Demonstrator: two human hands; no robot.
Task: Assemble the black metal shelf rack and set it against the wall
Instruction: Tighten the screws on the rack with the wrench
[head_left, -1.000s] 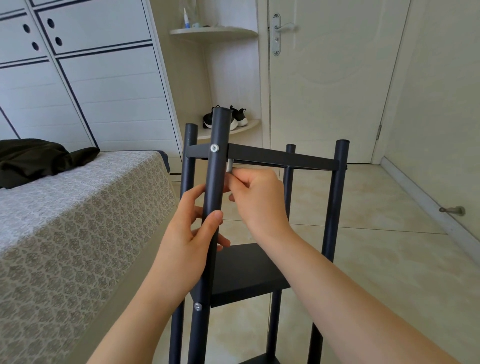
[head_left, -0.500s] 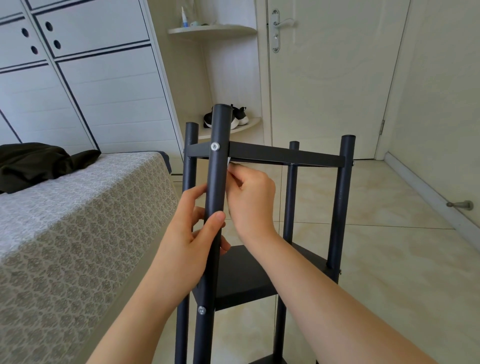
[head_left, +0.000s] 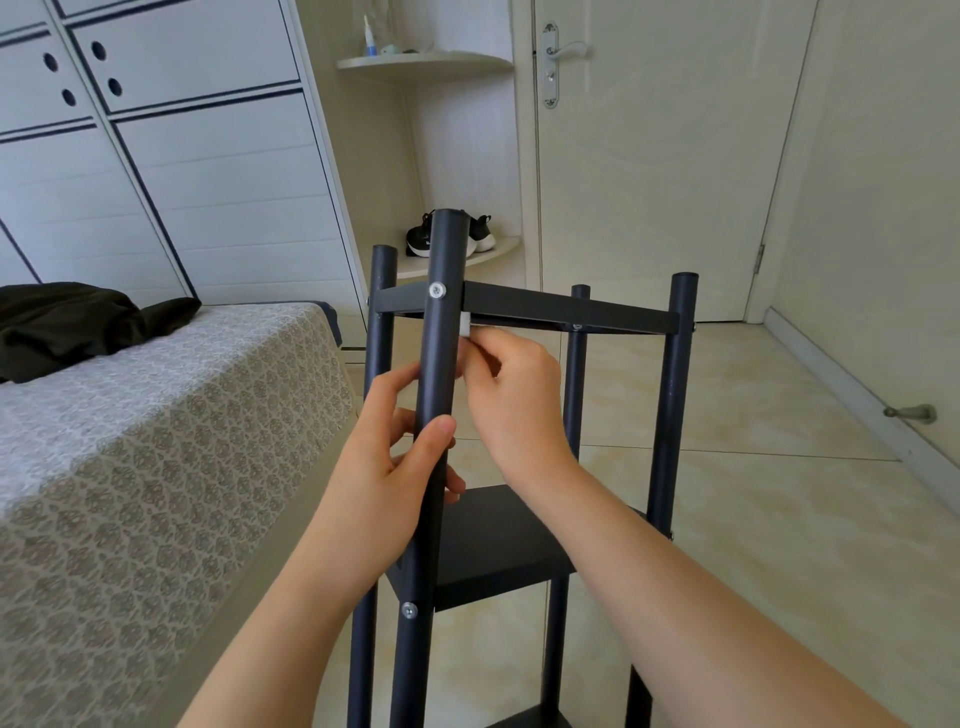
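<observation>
The black metal shelf rack (head_left: 571, 313) stood upright at the centre of the frame, just beside the bed (head_left: 156, 415) on the left, with tiled floor (head_left: 779, 519) around it. The left grip (head_left: 400, 467) was wrapped around the nearest post (head_left: 442, 260), thumb across its front. The right grip (head_left: 514, 400) pinched a small pale piece (head_left: 465, 326) beside that post, just under the top shelf's edge.

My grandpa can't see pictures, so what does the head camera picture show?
A left hand grips the front post of a black metal shelf rack while the right hand pinches a small pale part just under its top shelf. A bed is left, a door behind.
</observation>
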